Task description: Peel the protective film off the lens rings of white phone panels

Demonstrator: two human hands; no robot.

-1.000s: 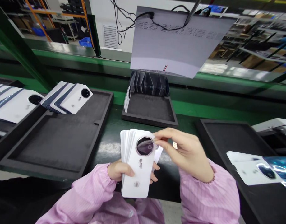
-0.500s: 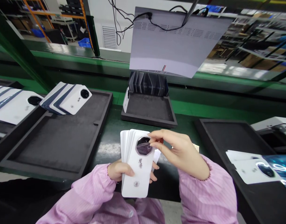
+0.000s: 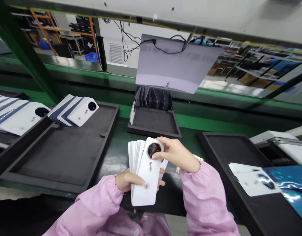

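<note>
My left hand is closed around a fanned stack of white phone back panels, thumb in front and fingertips showing past the right edge. The front panel leans with its top to the right; it carries a dark round camera window, dark lettering and a small emblem. At its upper right corner my right hand is closed, thumb on the camera window and the other fingers at the top edge and behind. Part of another white panel shows behind, below the right hand.
Black trays stand at left, behind the hands and at right. Fanned white panels lie on the left tray; dark panels stand upright in the middle one. Blue glossy film lies at right. A monitor hangs overhead.
My right hand has gone from pinching a translucent film at the camera window to gripping the front panel's corner. That panel now tilts further right, and the view has tipped upward.
</note>
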